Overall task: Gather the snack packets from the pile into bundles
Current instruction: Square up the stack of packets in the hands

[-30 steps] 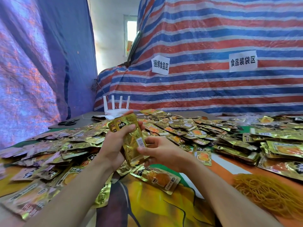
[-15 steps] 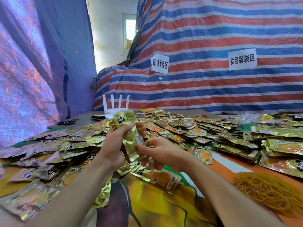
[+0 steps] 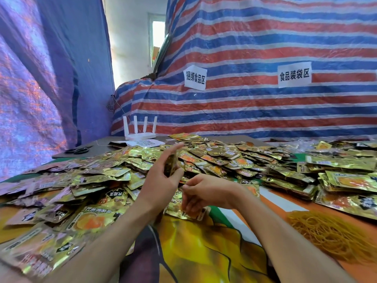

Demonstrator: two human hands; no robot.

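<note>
- Two hands worked over the near edge of the cloth [image 3: 204, 252]. The left hand [image 3: 161, 180] gripped a thin stack [image 3: 170, 163] of packets edge-on, with the thumb clamped across its front and the fingers stretched up behind it.
- At that hand's 4 o'clock, the right hand [image 3: 206, 193] curled its fingers down onto a loose packet [image 3: 179, 211] lying flat. Whether it pinched or merely touched the packet, I could not tell.
- By my read, the step in hand was collecting: the stack looked part-built, with no band round it.
- The next move would call for lifting that packet and squaring it against the stack's face. The left thumb would have to ease open and clamp again without letting the slippery foil fan out.
- The pile [image 3: 126, 170] sprawled from 9 o'clock round to 1 o'clock of the hands. It held far too many packets to count, so there was plenty left to gather.
- More packets lay heaped [image 3: 346, 180] at 3 o'clock; I could not tell whether those were banded.
- The count was one stack in hand and one heap of bands [image 3: 330, 233] at 4 o'clock.
- There was also one pair of scissors [image 3: 78, 150] at 10 o'clock and one router [image 3: 140, 136] with four antennas at 11 o'clock.
- Two signs [image 3: 194, 78] hung on the tarp [image 3: 265, 37] between 12 and 1 o'clock.
</note>
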